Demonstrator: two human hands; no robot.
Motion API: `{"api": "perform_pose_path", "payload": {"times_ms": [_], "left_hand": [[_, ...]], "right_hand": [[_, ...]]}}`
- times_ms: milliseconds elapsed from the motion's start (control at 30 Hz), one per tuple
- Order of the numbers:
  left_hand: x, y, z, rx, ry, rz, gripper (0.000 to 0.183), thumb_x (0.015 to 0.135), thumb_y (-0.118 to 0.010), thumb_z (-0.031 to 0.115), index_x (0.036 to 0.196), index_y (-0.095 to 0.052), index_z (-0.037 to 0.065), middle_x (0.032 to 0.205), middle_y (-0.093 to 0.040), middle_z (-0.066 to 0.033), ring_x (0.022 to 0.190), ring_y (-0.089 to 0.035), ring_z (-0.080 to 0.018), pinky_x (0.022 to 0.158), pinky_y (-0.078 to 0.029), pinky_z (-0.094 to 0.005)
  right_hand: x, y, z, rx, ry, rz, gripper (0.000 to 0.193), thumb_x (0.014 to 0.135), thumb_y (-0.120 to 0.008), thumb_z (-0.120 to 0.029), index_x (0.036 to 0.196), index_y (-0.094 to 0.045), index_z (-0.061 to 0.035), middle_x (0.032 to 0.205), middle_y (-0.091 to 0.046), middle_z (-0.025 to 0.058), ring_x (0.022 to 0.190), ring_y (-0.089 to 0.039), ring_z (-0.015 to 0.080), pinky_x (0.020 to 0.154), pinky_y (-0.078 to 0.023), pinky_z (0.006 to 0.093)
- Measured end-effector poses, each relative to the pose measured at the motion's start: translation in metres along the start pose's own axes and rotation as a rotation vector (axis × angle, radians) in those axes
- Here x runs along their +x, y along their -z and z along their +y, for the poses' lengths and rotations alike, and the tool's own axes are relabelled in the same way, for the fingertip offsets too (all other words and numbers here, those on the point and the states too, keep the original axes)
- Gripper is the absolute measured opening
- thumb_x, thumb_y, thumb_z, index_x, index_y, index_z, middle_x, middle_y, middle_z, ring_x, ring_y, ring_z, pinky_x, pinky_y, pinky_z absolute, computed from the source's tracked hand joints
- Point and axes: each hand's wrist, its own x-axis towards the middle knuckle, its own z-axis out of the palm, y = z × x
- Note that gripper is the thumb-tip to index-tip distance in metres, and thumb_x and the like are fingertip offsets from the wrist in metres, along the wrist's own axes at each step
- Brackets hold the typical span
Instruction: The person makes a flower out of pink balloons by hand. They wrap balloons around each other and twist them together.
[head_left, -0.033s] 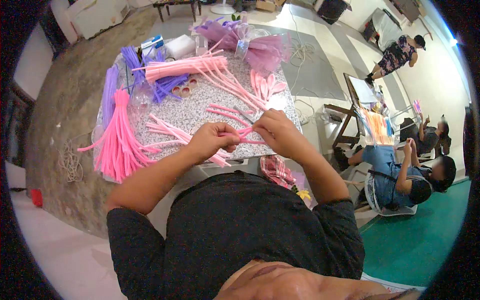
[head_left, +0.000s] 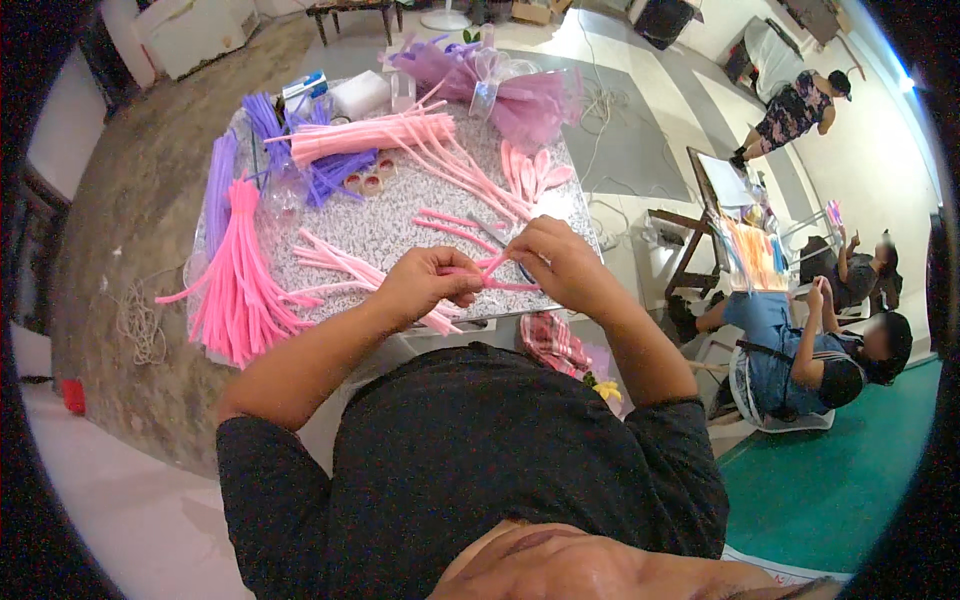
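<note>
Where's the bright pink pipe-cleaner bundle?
Head view: the bright pink pipe-cleaner bundle lies on the table, near left corner, left of the left hand.

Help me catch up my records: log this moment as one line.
left hand: holds pink fuzzy stems | right hand: likewise | table: scissors, purple stems, tape rolls

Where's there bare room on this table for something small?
Between the small rolls and the loose pale pink stems nearer you lies a bare patch, reaching right to the short pink stems. The left side is crowded with purple stems and a bright pink bundle; purple wrapping fills the far right. Your left hand and right hand crowd the near side.
</note>
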Motion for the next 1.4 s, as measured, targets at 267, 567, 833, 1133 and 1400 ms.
{"api": "perform_pose_path", "payload": {"times_ms": [267,567,833,1133,1400], "left_hand": [[0.018,-0.028,-0.003,-0.415,-0.185,0.121,0.014,0.08,-0.064,0.01,0.088,-0.059,-0.001,0.077,-0.062,-0.0059,0.067,-0.059,-0.0122,0.062,-0.049,-0.0239],[0.048,-0.014,-0.045,-0.215,-0.222,0.422,0.013,0.08,-0.065,0.012,0.084,-0.061,0.001,0.072,-0.061,-0.0049,0.06,-0.057,-0.0088,0.056,-0.049,-0.0229],[0.051,-0.017,-0.055,0.042,-0.241,0.44,0.013,0.078,-0.065,0.012,0.079,-0.062,-0.001,0.065,-0.06,-0.0048,0.056,-0.055,-0.0075,0.052,-0.046,-0.0212],[0.03,-0.025,-0.047,0.147,-0.22,0.191,0.008,0.082,-0.059,0.006,0.087,-0.06,-0.001,0.073,-0.062,-0.0055,0.067,-0.058,-0.0082,0.06,-0.048,-0.0221],[-0.005,-0.033,-0.026,-0.301,-0.241,0.01,0.006,0.08,-0.062,0.003,0.084,-0.057,0.001,0.074,-0.059,-0.0077,0.063,-0.057,-0.0127,0.059,-0.048,-0.0248]], "right_hand": [[-0.008,-0.053,0.051,0.864,-0.442,0.085,0.015,0.085,-0.057,-0.012,0.087,-0.062,0.0019,0.073,-0.061,0.0065,0.066,-0.057,0.0116,0.06,-0.045,0.0247],[-0.024,-0.083,0.014,0.267,-0.426,0.182,0.015,0.084,-0.055,-0.014,0.087,-0.058,0.0002,0.07,-0.061,0.014,0.064,-0.06,0.024,0.059,-0.046,0.0342],[-0.032,-0.083,0.021,-0.13,-0.22,0.126,0.007,0.079,-0.053,-0.011,0.077,-0.054,-0.0042,0.071,-0.056,0.0153,0.068,-0.056,0.0317,0.058,-0.044,0.0445],[-0.01,-0.024,0.012,-0.417,0.219,-0.127,0.013,0.065,-0.057,-0.009,0.077,-0.055,-0.0061,0.082,-0.053,0.0074,0.087,-0.053,0.026,0.069,-0.045,0.0359],[-0.006,-0.018,0.037,0.753,-0.274,-0.294,0.009,0.081,-0.061,-0.012,0.08,-0.062,-0.0033,0.073,-0.056,0.0016,0.071,-0.051,0.0111,0.065,-0.04,0.026]]}}
